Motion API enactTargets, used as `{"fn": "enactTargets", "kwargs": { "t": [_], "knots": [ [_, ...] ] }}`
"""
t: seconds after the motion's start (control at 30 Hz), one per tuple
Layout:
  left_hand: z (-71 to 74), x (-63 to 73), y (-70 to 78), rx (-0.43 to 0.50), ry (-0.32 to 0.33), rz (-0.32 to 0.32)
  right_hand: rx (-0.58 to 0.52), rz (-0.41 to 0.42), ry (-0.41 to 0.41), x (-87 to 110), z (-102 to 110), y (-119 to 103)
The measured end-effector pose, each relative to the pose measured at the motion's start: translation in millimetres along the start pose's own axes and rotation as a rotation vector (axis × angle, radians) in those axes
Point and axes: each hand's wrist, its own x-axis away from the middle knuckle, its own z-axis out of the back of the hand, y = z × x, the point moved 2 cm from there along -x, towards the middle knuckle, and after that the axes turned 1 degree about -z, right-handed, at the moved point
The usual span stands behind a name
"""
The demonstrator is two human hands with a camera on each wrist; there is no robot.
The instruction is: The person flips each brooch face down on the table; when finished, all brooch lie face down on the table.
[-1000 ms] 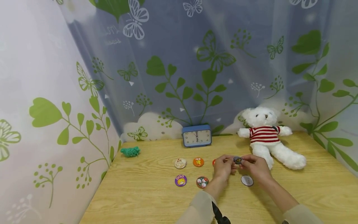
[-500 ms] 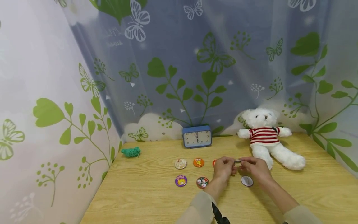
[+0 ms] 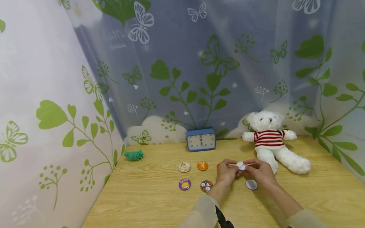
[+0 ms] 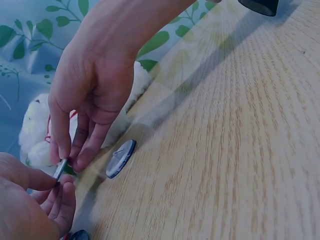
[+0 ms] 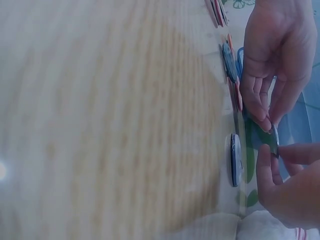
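Note:
Between both hands a round pin badge (image 3: 240, 165) is held above the table, its white back turned to the head camera. My left hand (image 3: 226, 174) pinches its left edge between thumb and fingers. From the other side my right hand (image 3: 262, 173) pinches the right edge. The left wrist view shows the held badge (image 4: 61, 170) nearly edge-on between the two sets of fingertips. Just below the right hand, a second badge (image 3: 252, 184) lies on the table with its pin side up. A red badge (image 3: 218, 165) is mostly hidden behind the left hand.
Left of the hands lie a cream badge (image 3: 184, 167), an orange badge (image 3: 202, 166), a purple badge (image 3: 184, 184) and a dark patterned badge (image 3: 206, 186). Behind stand a blue clock (image 3: 201, 140) and a white teddy bear (image 3: 269, 139). A green bundle (image 3: 134, 155) lies far left.
The held badge has been flipped over between the fingers: its dark picture side showed first, then its edge, now its white back. Both hands stay at nearly the same place.

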Motion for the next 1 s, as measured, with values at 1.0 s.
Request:
{"fn": "enactTargets", "kwargs": {
  "t": [1.0],
  "knots": [
    [6.2, -0.1, 9.4, -0.137, 0.003, 0.014, 0.137, 0.052, 0.077, -4.1, 1.7, 4.3]
  ]
}}
